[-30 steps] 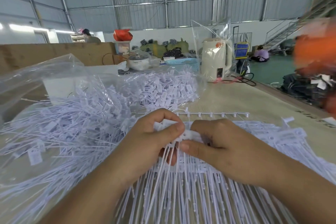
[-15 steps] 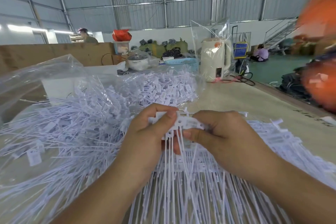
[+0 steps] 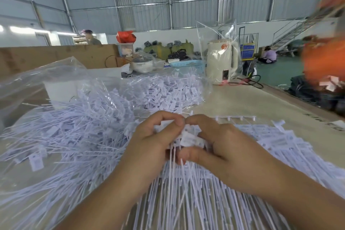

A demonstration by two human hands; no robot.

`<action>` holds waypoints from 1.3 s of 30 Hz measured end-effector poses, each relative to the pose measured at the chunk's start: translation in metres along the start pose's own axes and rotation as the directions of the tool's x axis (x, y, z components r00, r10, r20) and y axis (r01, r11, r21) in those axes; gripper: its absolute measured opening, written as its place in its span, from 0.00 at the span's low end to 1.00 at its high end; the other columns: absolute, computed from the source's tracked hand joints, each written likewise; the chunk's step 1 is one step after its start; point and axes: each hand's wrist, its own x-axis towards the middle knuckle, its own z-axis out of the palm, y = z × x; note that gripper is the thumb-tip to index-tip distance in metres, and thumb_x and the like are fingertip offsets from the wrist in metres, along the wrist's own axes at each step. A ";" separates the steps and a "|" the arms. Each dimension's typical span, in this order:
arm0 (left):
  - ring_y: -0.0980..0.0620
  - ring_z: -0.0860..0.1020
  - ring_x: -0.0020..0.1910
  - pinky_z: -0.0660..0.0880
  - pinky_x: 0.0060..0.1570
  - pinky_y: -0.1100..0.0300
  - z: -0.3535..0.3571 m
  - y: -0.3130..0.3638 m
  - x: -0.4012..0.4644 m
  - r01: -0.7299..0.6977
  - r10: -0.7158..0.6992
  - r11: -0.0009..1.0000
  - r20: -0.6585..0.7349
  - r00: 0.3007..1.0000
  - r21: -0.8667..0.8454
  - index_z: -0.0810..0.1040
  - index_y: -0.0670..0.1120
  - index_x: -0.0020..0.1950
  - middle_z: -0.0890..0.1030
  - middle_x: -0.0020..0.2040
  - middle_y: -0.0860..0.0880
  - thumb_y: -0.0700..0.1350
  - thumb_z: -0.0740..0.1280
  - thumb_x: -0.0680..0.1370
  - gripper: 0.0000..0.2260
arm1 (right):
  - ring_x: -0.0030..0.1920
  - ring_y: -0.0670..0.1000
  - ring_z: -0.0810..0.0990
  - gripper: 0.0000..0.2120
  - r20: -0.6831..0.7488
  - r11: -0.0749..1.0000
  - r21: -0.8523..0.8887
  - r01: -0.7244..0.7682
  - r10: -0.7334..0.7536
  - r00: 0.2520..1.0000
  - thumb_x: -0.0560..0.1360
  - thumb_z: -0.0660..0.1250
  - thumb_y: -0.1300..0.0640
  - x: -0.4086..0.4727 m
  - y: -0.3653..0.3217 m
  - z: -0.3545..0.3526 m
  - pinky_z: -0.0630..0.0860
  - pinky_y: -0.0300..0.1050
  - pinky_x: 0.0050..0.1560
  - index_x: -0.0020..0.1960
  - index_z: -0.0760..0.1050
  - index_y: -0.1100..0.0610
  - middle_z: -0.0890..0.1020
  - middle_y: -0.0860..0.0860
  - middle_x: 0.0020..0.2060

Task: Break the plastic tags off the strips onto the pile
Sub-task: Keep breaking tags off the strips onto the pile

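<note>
Both hands higher than before, tags bunched tighter.

Both hands on white tags

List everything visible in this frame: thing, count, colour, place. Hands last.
tag pile: one, white, table left, on clear plastic
tag strips: many, white, under hands
bare runner: one, white, beyond right hand
kettle: one, cream, bagged, far table
basket: one, light blue, left of kettle
pot: one, white, lidded, far table
left hand: pinches tags
right hand: pinches tags
</note>
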 end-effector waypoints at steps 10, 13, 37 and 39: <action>0.47 0.81 0.33 0.77 0.28 0.55 0.002 -0.002 -0.002 -0.032 0.030 0.999 0.106 0.994 0.023 0.82 0.54 0.50 0.84 0.41 0.44 0.55 0.69 0.71 0.10 | 0.27 0.42 0.74 0.25 -0.001 0.998 -0.009 -0.065 0.065 0.998 0.74 0.63 0.36 0.001 -0.004 0.001 0.75 0.48 0.35 0.67 0.64 0.45 0.76 0.38 0.27; 0.50 0.78 0.30 0.75 0.25 0.58 0.003 -0.002 -0.004 -0.049 0.055 0.998 0.154 0.986 -0.045 0.81 0.53 0.51 0.83 0.39 0.45 0.56 0.70 0.71 0.12 | 0.28 0.41 0.73 0.27 -0.034 0.998 0.001 -0.067 0.067 0.997 0.73 0.60 0.33 0.000 -0.005 0.001 0.65 0.42 0.29 0.67 0.63 0.44 0.78 0.43 0.29; 0.53 0.81 0.31 0.76 0.24 0.58 -0.003 -0.001 0.002 -0.161 0.161 0.987 -0.026 0.987 0.013 0.78 0.53 0.52 0.81 0.35 0.55 0.49 0.70 0.69 0.12 | 0.31 0.45 0.72 0.24 -0.168 0.970 -0.238 -0.055 0.014 0.986 0.74 0.52 0.29 -0.001 -0.007 -0.005 0.72 0.48 0.33 0.39 0.70 0.49 0.73 0.45 0.30; 0.53 0.80 0.31 0.75 0.24 0.58 -0.009 0.004 0.005 -0.175 0.175 0.984 -0.071 0.982 0.007 0.78 0.56 0.52 0.80 0.34 0.55 0.49 0.70 0.68 0.13 | 0.28 0.47 0.69 0.23 -0.194 0.966 -0.249 -0.075 0.026 0.981 0.74 0.52 0.31 0.000 -0.006 -0.008 0.68 0.48 0.29 0.33 0.62 0.49 0.68 0.46 0.26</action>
